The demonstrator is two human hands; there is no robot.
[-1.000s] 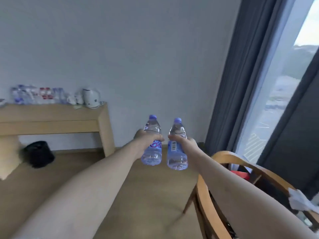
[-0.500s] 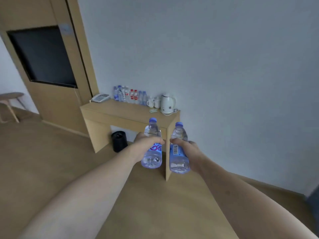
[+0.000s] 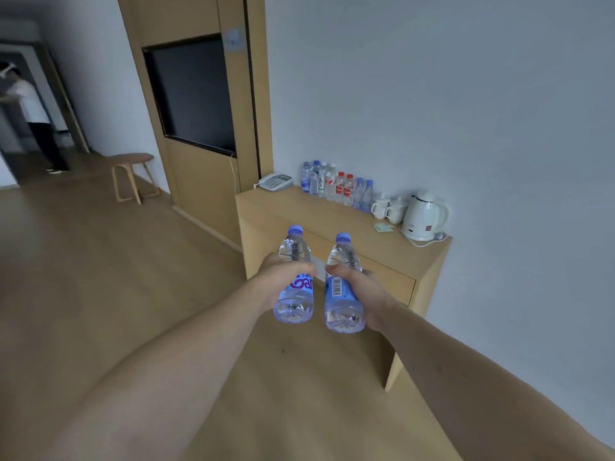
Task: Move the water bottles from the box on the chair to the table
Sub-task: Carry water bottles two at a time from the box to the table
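Note:
My left hand (image 3: 278,277) grips a clear water bottle with a blue cap and a pink-lettered label (image 3: 294,294), held upright in the air. Beside it my right hand (image 3: 361,286) grips a second blue-capped water bottle (image 3: 342,304) with its barcode facing me. Both bottles hang in front of the wooden table (image 3: 299,214), short of its near edge. A row of several water bottles (image 3: 336,186) stands at the back of the table against the wall. The chair and its box are out of view.
On the table also stand a telephone (image 3: 275,182), two white cups (image 3: 387,206) and a white kettle (image 3: 424,217) with its cord. A wooden panel with a dark screen (image 3: 193,94) rises to the left. A stool (image 3: 131,176) and another person (image 3: 31,111) are far left.
The view has swung left, away from the chair and window. The table has come much nearer and now lies just beyond the two bottles, which stay held in my hands.

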